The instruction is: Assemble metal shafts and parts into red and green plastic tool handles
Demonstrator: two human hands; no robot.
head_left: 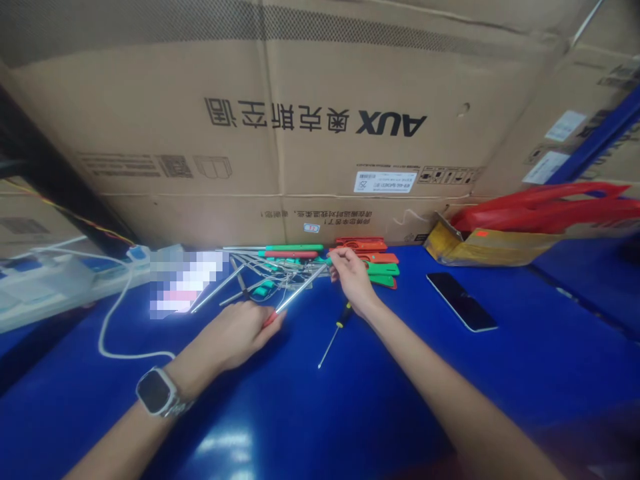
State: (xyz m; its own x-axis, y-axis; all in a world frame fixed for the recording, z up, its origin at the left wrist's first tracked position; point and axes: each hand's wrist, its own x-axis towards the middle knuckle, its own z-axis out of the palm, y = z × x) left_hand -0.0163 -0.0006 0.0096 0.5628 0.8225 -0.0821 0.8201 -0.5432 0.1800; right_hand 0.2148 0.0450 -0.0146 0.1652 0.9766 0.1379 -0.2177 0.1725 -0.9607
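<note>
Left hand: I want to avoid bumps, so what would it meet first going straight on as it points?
Going straight on, the left hand would probably meet the right hand first, at the far end of the metal rod. Depth is unclear, so it might brush the tools.

Two bare hands, one left hand (245, 333) and one right hand (353, 279), show mid-frame, with one red-handled shiny metal rod (300, 289) and one black-and-yellow-handled screwdriver (340, 325). Lower left, one silver-cased wristwatch (154, 392); at right, one flat black phone (461, 302), one open yellowish cardboard box (500, 249) and one red plastic bag (540, 208). Slim tangled tools (292, 255) overlap beyond counting.
</note>
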